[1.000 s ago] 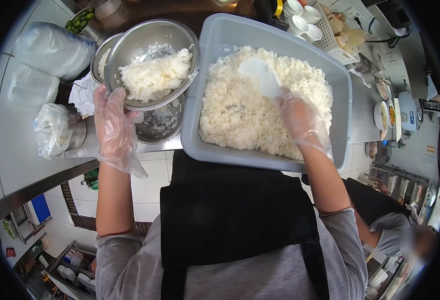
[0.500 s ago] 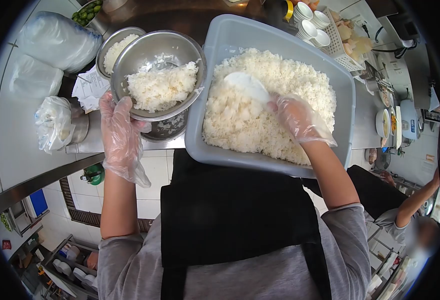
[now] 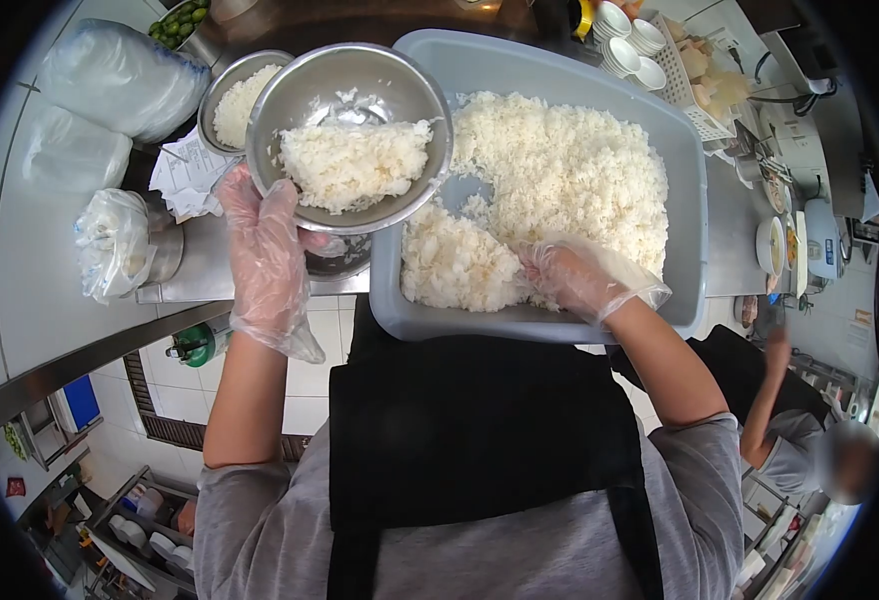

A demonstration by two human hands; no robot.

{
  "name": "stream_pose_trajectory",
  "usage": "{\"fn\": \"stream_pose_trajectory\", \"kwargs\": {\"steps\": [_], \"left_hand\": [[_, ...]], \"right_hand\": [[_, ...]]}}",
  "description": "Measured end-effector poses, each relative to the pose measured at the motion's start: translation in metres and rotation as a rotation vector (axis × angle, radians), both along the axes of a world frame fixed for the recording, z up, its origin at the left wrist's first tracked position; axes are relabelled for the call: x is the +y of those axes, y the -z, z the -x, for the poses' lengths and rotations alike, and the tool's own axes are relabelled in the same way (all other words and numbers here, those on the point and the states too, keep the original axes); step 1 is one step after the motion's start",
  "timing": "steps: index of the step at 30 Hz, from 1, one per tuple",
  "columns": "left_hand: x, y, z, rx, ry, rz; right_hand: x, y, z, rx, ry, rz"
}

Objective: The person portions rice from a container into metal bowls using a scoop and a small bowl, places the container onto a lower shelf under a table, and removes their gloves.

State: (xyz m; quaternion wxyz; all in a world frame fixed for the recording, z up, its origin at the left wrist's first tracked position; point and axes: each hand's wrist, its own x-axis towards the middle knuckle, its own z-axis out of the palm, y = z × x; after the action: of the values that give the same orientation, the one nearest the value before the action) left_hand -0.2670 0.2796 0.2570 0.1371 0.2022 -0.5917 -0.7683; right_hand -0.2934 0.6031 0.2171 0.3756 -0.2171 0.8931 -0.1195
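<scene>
My left hand (image 3: 266, 255), in a clear plastic glove, grips the near left rim of a steel mixing bowl (image 3: 265, 180). The bowl is tilted toward me and holds a clump of cooked rice (image 3: 355, 165). My gloved right hand (image 3: 580, 278) is closed low in a large grey plastic tub (image 3: 550, 325) of rice (image 3: 580, 180). It is on the handle of a rice paddle, whose blade is hidden under a heap of rice (image 3: 460, 265). A patch of bare tub bottom shows beside that heap.
A smaller steel bowl of rice (image 3: 240, 105) and another steel bowl (image 3: 340, 262) stand beside and beneath the held bowl. Plastic bags (image 3: 115, 80), paper slips (image 3: 188, 178) and stacked white cups (image 3: 625, 45) surround the tub. A co-worker (image 3: 795, 440) is at the right.
The steel bowl has moved right and overlaps the tub's left edge. My right hand has drawn nearer to me; the paddle's white blade, visible before, is covered with rice.
</scene>
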Motion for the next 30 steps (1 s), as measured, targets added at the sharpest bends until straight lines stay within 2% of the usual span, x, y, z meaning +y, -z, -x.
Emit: {"fn": "stream_pose_trajectory", "kwargs": {"steps": [2,5,9,11,16,18,20,22,23,24,26,28,30], "left_hand": [[0.007,-0.003,0.004,0.072,0.041,0.082],[0.015,-0.008,0.016,0.109,0.113,0.203],[0.018,-0.008,0.036,0.198,0.251,0.37],[0.019,-0.006,0.045,0.226,0.293,0.398],[0.031,-0.003,0.053,0.214,0.417,0.525],[0.041,-0.007,0.049,0.168,0.448,0.463],[0.05,-0.01,0.041,0.057,0.512,0.337],[0.053,-0.004,0.037,-0.007,0.555,0.294],[0.056,-0.002,0.035,-0.021,0.566,0.233],[0.057,-0.001,0.032,-0.036,0.577,0.171],[0.057,-0.004,0.028,-0.016,0.597,0.139],[0.055,-0.002,0.028,-0.016,0.559,0.141],[0.048,0.003,0.025,-0.018,0.555,0.144]], "right_hand": [[0.007,0.001,0.002,-0.064,0.105,0.123],[0.014,-0.001,0.004,-0.158,0.23,0.151],[0.017,-0.029,0.004,-0.235,0.38,0.258],[0.015,-0.05,0.006,-0.25,0.621,0.283],[0.019,-0.106,0.018,-0.192,0.648,0.306],[0.018,-0.121,0.022,-0.121,0.69,0.284],[0.021,-0.118,0.027,-0.025,0.68,0.286],[0.021,-0.108,0.032,0.403,0.369,0.339],[0.016,-0.104,0.03,0.713,0.194,0.301],[0.004,-0.112,0.024,0.713,0.197,0.298],[-0.027,-0.137,0.006,0.379,0.542,0.326],[-0.035,-0.124,0.0,0.517,0.232,-0.07],[-0.036,-0.109,-0.009,1.009,-0.142,-0.081]]}}
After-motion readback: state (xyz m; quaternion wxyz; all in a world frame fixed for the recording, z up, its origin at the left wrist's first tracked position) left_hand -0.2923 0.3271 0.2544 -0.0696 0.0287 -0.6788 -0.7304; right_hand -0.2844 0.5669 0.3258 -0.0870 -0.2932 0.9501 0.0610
